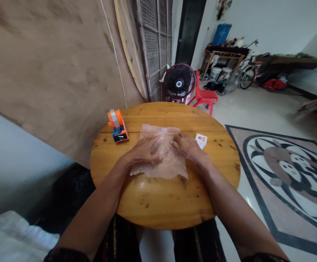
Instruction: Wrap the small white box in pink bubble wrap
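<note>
A sheet of bubble wrap point(166, 163), pinkish and see-through, lies on the round wooden table in front of me. My left hand point(144, 151) rests on its left part, fingers stretched forward and thumb spread towards the middle. On the right side, my right hand point(185, 145) lies on the wrap with its fingers extended. Both palms face down, and neither hand grips anything visible. Just right of my right hand is a small white box point(201, 140) with a red mark. An orange and blue tape dispenser point(118, 125) with clear tape stands left of the wrap.
The round wooden table point(158, 203) has its edge close to my lap. Beyond it stand a dark red fan point(179, 83) and a red plastic chair point(205, 95). A large brown board point(52, 65) leans along the left. A bicycle point(248, 74) is at the back right.
</note>
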Motion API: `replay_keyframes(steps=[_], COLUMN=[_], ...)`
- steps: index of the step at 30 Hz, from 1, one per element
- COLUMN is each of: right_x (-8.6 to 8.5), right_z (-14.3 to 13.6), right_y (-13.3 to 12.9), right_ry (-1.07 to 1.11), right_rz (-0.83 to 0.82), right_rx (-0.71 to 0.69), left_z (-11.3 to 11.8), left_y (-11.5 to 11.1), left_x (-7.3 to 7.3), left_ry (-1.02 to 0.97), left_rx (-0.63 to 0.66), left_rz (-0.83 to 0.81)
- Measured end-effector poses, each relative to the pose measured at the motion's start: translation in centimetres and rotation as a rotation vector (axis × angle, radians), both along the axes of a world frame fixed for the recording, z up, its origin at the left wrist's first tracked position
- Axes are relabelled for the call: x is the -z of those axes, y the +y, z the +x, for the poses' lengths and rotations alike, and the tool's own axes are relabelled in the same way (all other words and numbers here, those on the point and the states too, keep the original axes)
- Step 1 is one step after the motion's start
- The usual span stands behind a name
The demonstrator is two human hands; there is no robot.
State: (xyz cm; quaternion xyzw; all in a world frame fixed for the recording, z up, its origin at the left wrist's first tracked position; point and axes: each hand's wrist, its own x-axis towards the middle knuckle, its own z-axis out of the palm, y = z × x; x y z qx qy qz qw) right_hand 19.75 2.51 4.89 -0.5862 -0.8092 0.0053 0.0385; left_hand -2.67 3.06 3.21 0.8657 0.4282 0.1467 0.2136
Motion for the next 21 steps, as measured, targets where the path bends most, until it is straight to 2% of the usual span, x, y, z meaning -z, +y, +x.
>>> replay_keyframes(steps=[5,9,15,18,21], right_x=[1.0,1.4,1.7,2.0,2.2], right_z=[-0.3,-0.7,-1.0,-1.0,-1.0], right_y=[0.7,1.1,1.3,1.5,1.6], right_ry=[-0.037,-0.069,-0.087,-0.089,-0.085], right_rz=[0.049,0.071,0.075,0.096,0.097], right_rx=[0.084,0.146,0.178,0.198,0.205], left_z=[0.1,0.1,0.5,0.7,0.7], left_y=[0.1,0.3,0.3,0.2,0.3], left_x=[0.0,0.5,0.8,0.8,1.0], left_ry=[0.001,0.027,0.082,0.084,0.096], left_rx=[0.001,0.02,0.042,0.085,0.057], left_rz=[0.101,0.145,0.275,0.279,0.244])
